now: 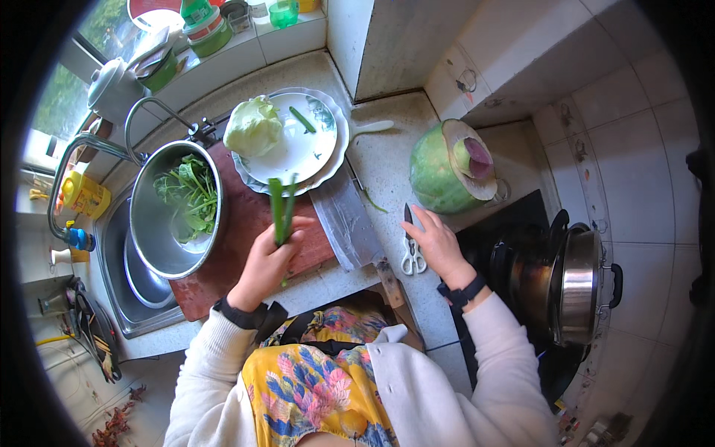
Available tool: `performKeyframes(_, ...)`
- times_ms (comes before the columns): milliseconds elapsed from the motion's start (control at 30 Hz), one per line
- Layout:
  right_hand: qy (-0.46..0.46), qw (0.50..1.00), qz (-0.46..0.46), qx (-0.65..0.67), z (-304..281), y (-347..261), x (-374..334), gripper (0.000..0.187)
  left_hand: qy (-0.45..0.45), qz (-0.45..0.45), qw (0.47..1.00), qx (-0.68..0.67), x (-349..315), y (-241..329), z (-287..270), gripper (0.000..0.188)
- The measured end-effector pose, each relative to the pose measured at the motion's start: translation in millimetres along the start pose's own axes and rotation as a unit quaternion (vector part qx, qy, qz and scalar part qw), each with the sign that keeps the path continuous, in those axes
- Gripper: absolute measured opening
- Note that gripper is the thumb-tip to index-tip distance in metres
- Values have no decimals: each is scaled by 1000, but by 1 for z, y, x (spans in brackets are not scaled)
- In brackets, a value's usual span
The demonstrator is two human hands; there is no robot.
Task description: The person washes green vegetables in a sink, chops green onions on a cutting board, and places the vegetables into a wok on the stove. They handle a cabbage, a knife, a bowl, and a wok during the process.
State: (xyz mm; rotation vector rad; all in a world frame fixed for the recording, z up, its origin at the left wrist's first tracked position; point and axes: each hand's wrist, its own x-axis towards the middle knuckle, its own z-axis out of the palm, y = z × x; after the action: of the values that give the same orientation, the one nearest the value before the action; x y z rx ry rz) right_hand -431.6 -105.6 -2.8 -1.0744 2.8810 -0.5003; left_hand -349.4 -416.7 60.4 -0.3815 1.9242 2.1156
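Note:
My left hand [269,257] is closed around green scallion pieces [281,208], which stick up over the reddish cutting board [246,223]. My right hand [439,244] has its fingers apart just beside white-handled scissors [413,258] on the counter; its thumb and fingers partly cover the area by the dark blades. Between the hands lies a cleaver [344,220] with a wide grey blade and a wooden handle toward me. Behind my left hand, a scalloped white plate [322,153] carries a pale cabbage [253,128] and a short green piece [302,119].
At left, a steel bowl [141,223] of leafy greens [190,194] sits over the sink [123,298], near the tap [71,153]. A large cut green melon [436,175] with a purple piece on top stands at right. A steel pot [579,287] is on the black stove.

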Motion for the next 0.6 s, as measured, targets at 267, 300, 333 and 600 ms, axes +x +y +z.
performKeyframes(267,-77,981,-159,-84,30,42,-3,10,120,2,992,-23,-52,-2,-43,21)
performKeyframes(300,-70,976,-192,-80,28,44,-1,13,136,6,991,-14,-58,-3,-46,21)
performKeyframes(333,-105,974,-185,-79,26,46,-2,10,142,16,990,-16,-63,-5,-49,21)
performKeyframes(600,-125,988,87,27,35,49,-19,11,203,14,979,-35,-93,-22,-63,18)
